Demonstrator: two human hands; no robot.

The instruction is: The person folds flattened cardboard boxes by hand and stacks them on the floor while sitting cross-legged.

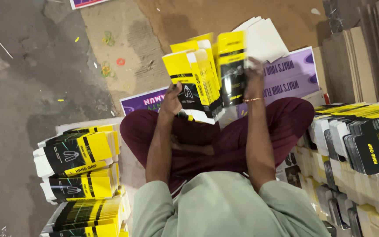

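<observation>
The head view looks down on a person who sits cross-legged on the floor (18, 101), in dark red trousers and a pale green shirt. The left hand (172, 98) has its grip closed around the lower end of a bundle of yellow and black cartons (194, 83), which stand half-open and fanned out in front of the knees. The right hand (253, 81), with a thin bangle (252, 100) at the wrist, has its grip clamped on one more flat carton (231, 66), pressed against the side of that bundle. Behind it a few white card sheets (264, 39) stick up.

As far as the view shows, a good part of the work is done: on the person's left lies a pile of bundled cartons (77, 175), stacked in several layers. On the right, a long row of flat cartons (360, 140) stands on edge, and this seems to be what is left.

The floor is grey concrete, dusty, with small paper scraps and some coloured rubber bands (107, 68). Brown cardboard sheets (154, 39) are spread under the person, and a purple printed board (290, 74) lies beyond the knees. More brown cardboard (356, 57) leans at the upper right.
</observation>
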